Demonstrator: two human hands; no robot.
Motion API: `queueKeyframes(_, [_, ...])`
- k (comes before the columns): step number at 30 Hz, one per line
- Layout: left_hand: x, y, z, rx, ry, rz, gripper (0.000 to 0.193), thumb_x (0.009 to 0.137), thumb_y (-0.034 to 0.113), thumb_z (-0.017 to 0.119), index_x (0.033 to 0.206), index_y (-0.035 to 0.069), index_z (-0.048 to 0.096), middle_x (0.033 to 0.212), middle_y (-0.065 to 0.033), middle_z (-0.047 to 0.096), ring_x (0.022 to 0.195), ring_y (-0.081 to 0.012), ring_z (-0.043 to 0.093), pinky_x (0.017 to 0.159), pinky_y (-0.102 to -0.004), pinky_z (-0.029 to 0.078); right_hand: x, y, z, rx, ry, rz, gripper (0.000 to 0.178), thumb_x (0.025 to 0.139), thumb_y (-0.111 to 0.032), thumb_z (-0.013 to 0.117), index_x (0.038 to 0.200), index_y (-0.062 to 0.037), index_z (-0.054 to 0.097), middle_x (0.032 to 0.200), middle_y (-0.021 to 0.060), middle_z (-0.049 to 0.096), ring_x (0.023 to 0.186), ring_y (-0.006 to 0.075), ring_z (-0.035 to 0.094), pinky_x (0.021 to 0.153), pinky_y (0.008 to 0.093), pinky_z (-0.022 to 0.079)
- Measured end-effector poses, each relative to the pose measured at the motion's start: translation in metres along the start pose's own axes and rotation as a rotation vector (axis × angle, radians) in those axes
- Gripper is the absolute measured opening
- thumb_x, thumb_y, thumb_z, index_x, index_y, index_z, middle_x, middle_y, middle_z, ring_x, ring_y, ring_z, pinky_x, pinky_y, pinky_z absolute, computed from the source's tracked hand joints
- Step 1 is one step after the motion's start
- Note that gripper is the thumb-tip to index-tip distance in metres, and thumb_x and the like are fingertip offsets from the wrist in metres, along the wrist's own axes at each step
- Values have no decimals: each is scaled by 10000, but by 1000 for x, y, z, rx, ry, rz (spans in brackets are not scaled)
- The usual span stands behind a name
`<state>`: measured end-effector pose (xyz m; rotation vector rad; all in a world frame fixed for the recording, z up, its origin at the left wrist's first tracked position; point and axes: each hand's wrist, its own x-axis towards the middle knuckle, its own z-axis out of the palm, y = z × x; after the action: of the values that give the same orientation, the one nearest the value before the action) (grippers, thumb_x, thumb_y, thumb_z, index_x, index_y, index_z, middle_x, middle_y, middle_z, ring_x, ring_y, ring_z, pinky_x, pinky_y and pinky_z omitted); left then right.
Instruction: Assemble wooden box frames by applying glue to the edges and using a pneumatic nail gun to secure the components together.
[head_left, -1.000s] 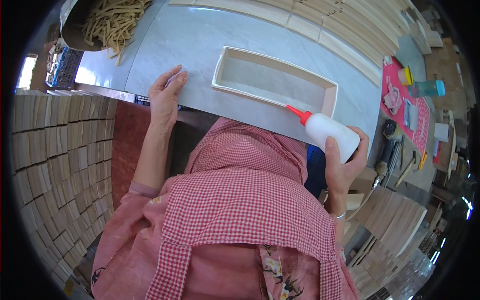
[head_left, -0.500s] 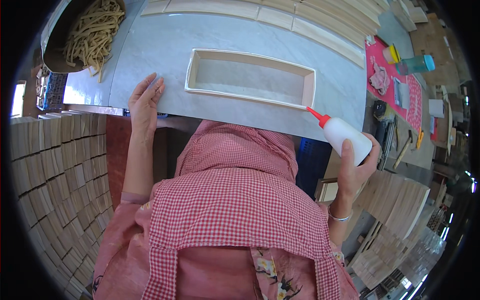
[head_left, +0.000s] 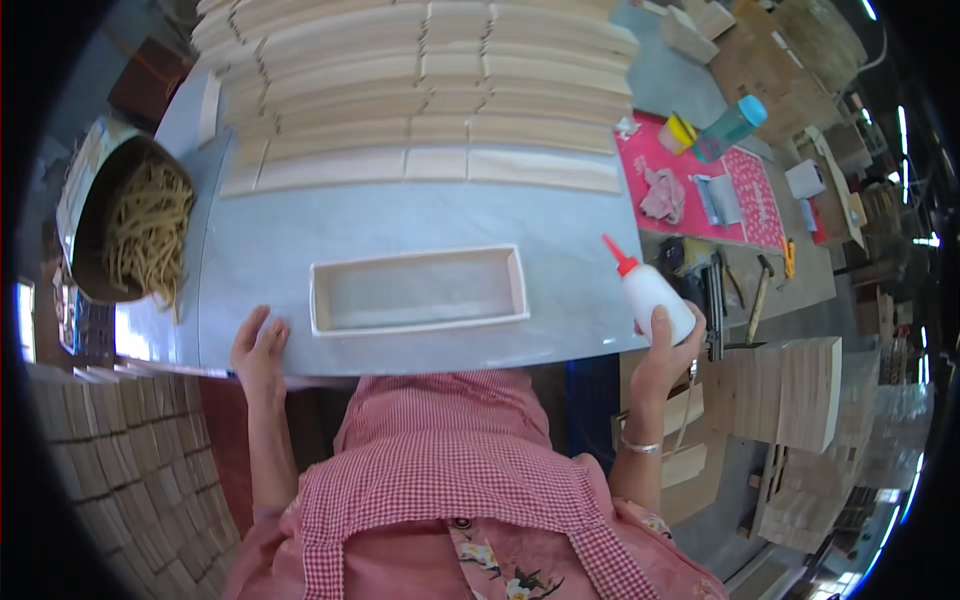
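A shallow rectangular wooden frame box (head_left: pixel 418 291) lies on the pale grey tabletop (head_left: pixel 400 215) right in front of me. My left hand (head_left: pixel 259 350) rests flat, fingers spread, on the table's near edge just left of the box. My right hand (head_left: pixel 668 352) grips a white glue bottle (head_left: pixel 655 296) with a red nozzle, held upright at the table's right edge, clear of the box.
Rows of stacked light wooden slats (head_left: pixel 420 85) fill the far half of the table. A round bin of pale wood strips (head_left: pixel 140 230) stands at the left. A pink mat (head_left: pixel 700 190) with a rag, a blue-capped bottle and tools lies right. More wooden stacks (head_left: pixel 780 395) sit low right.
The glue bottle's nozzle has come off the box's right end and my right hand has drawn it back to the right. My left hand stays on the table edge.
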<state>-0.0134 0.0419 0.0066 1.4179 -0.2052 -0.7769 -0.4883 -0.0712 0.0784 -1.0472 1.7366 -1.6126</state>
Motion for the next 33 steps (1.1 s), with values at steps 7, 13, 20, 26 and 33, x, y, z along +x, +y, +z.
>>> queueKeyframes(7, [28, -14, -8, 12, -43, 59, 354, 919, -66, 582, 1273, -66, 598, 1212, -159, 622, 962, -184, 621, 883, -288, 543, 160, 34, 63, -366, 120, -287, 442, 796, -203, 745, 1090, -17, 472, 1038, 161, 556, 878, 284, 564, 828, 381, 491])
queueKeyframes(13, [25, -5, -21, 553, -128, 93, 474, 866, -47, 602, 1337, -6, 576, 1325, -165, 578, 1100, -209, 597, 932, -330, 510, 276, 84, 132, -587, 79, -211, 480, 815, -373, 740, 1005, -38, 454, 923, 156, 574, 784, 305, 605, 715, 410, 522])
queueKeyframes(20, [4, 40, 37, 1319, -760, 445, 1199, 580, 240, 879, 1579, 73, 238, 1621, -148, 287, 1504, -351, 255, 1210, -466, 252, 381, 165, 87, -1045, -211, -560, 525, 936, -517, 569, 1109, -29, 660, 997, 179, 707, 899, 364, 674, 861, 450, 515])
queueKeyframes(26, [48, 24, 55, 1173, -919, 602, 1199, 552, 264, 913, 1553, 57, 285, 1572, -148, 367, 1472, -327, 326, 1210, -418, 276, 415, 129, 2, -1074, -864, -300, 411, 865, -333, 699, 1149, -38, 658, 1061, 166, 699, 963, 334, 655, 867, 403, 507])
queueKeyframes(33, [47, 55, 27, 533, -710, 255, 1033, 542, 161, 905, 1451, 12, 438, 1355, -129, 581, 1217, -260, 550, 1097, -378, 409, 102, 25, 52, -738, -533, -557, 208, 960, -149, 590, 1126, -48, 666, 992, 95, 692, 899, 183, 626, 789, 307, 493])
